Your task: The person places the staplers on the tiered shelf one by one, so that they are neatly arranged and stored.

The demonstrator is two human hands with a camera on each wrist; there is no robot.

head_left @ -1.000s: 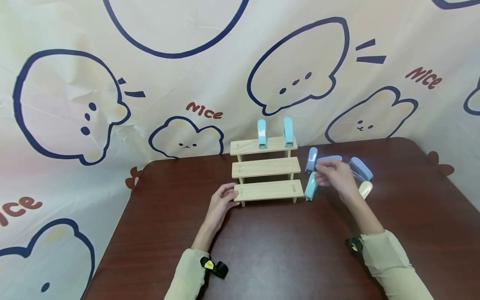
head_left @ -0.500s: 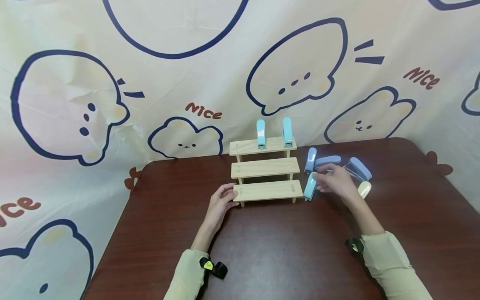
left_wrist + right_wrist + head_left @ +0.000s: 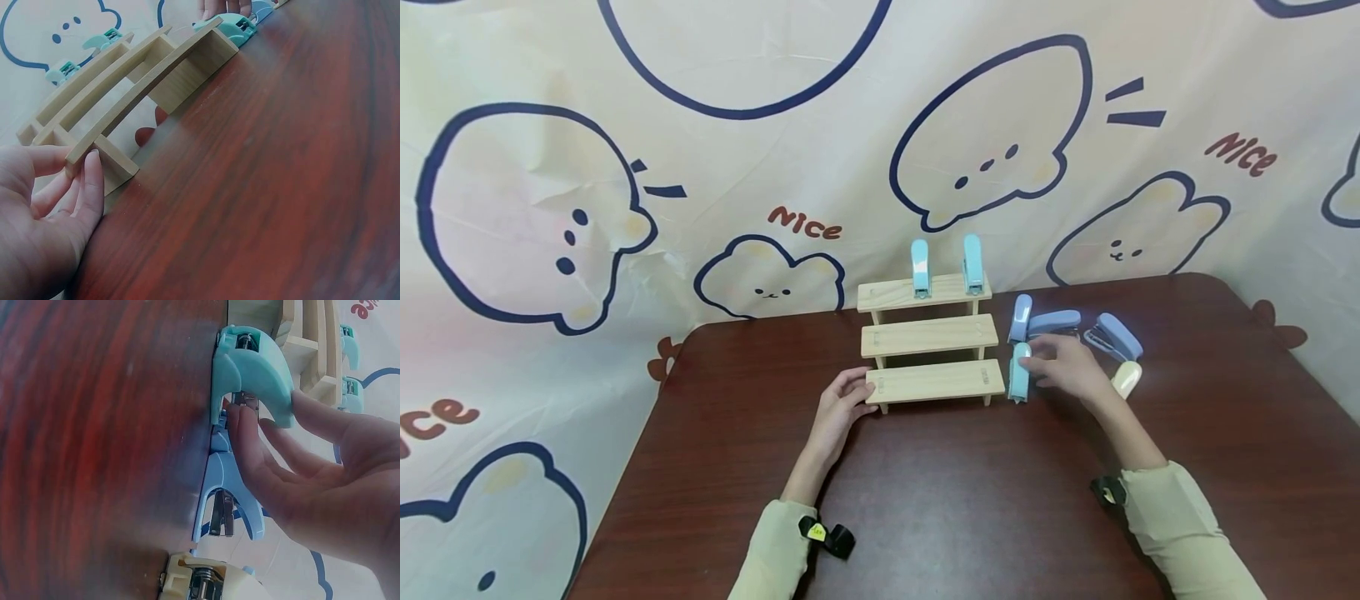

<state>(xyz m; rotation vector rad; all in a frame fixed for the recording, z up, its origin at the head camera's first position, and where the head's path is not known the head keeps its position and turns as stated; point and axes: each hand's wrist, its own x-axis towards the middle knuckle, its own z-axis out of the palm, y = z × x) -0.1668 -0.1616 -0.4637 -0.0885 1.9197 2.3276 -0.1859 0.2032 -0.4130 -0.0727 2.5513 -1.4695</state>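
A three-step wooden shelf [image 3: 936,382] stands on the table. My left hand [image 3: 841,408] pinches the left end of its lowest step, as the left wrist view shows. To the right of that step, my right hand [image 3: 1066,365] holds a teal stapler [image 3: 1019,373] by its rear part. In the right wrist view, the thumb touches the handle of this teal stapler [image 3: 265,369] and the fingertips reach into the gap beneath. Two more teal staplers [image 3: 921,268] stand on the top step. Behind my right hand lie several blue staplers [image 3: 1055,323], one partly covered by the hand.
Right of my right hand are an angled blue stapler [image 3: 1116,335] and a cream stapler [image 3: 1126,379]. The dark wooden table [image 3: 970,508] meets a cartoon-printed cloth [image 3: 760,167] behind the shelf. Each wrist wears a black strap-mounted device [image 3: 829,537].
My right hand has come down onto the teal stapler beside the lowest step. That stapler has swung from slanted to nearly straight. The left hand has kept its hold on the shelf.
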